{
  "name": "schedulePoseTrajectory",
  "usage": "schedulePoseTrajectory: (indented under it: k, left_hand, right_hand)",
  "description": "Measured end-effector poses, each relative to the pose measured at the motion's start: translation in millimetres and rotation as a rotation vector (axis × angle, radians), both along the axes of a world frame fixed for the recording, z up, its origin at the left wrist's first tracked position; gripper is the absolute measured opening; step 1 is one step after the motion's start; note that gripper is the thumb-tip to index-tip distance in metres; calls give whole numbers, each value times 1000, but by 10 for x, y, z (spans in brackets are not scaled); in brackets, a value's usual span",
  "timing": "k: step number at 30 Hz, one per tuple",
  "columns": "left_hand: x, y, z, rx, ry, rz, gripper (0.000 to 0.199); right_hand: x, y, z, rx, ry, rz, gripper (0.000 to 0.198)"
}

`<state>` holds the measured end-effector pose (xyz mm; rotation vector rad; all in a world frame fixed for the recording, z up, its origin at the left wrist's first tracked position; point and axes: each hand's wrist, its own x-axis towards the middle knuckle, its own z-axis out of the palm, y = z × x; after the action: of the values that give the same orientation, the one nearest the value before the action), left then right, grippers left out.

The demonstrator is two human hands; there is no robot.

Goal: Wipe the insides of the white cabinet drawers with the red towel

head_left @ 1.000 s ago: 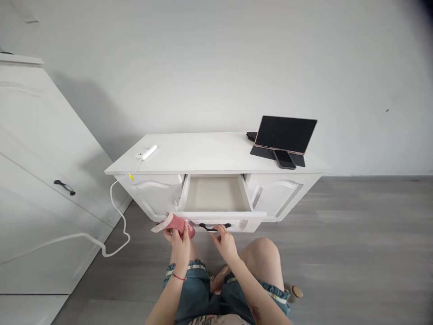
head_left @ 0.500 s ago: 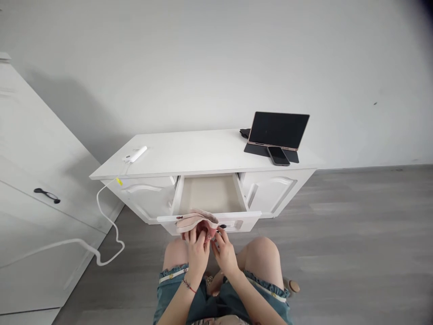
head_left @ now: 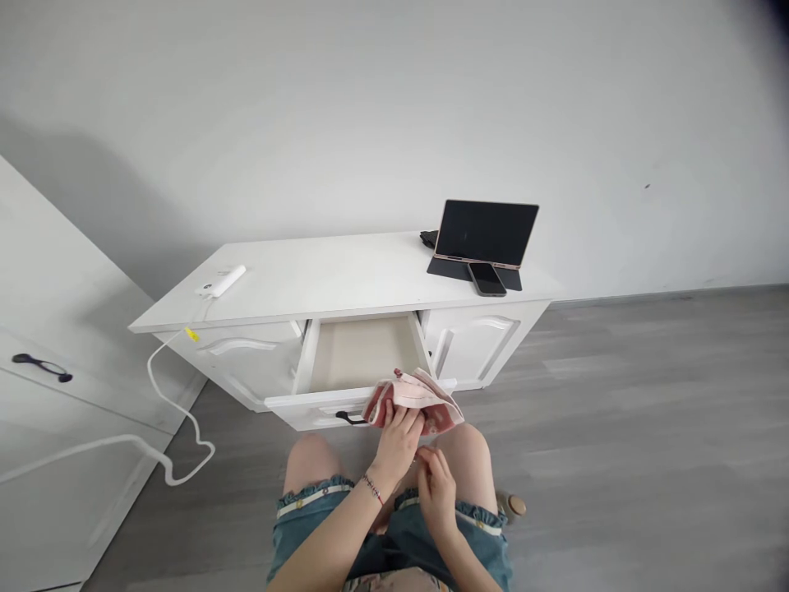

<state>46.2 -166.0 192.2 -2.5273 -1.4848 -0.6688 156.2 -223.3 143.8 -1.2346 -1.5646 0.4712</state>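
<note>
A folded pink and white cloth [head_left: 425, 395], with an opening like a small pouch along its side, is held up over the right part of the drawer front. My left hand [head_left: 398, 440] is closed on its near edge, fingers partly tucked against the fabric. Just below and to the right, my right hand [head_left: 436, 489] is off the cloth, its fingers bent and pinched together. Whatever those fingertips may hold is too small to make out. Beyond the cloth, the white drawer [head_left: 361, 353] is pulled out, its pale bottom showing.
On the white cabinet top [head_left: 320, 271] stand a dark-screened tablet [head_left: 486, 233] and a phone [head_left: 486, 279]. A black item [head_left: 428, 238] sits behind the tablet. A white device [head_left: 225, 282] and a white cable [head_left: 176, 395] are at left, beside a tall wardrobe [head_left: 92, 370].
The cloth has moved right along the drawer front and turned, showing more pink. My left hand moved with it; my right hand has come off it and drawn down and right. The view shifted.
</note>
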Motion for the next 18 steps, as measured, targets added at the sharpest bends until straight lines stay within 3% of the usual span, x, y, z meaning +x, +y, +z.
schedulePoseTrajectory:
  k: [4, 7, 12, 18]
  left_hand:
    - [43, 85, -80, -86, 63, -176, 39]
    - [78, 127, -207, -132, 74, -227, 47]
    - [83, 117, -510, -182, 33, -175, 51]
    - [-166, -4, -773, -147, -2, -59, 50]
  right_hand:
    - [277, 173, 204, 49, 83, -341, 14]
    - [428, 361, 479, 92, 94, -476, 16]
    - [345, 589, 877, 86, -143, -276, 26]
    - [31, 827, 845, 222, -389, -84, 32]
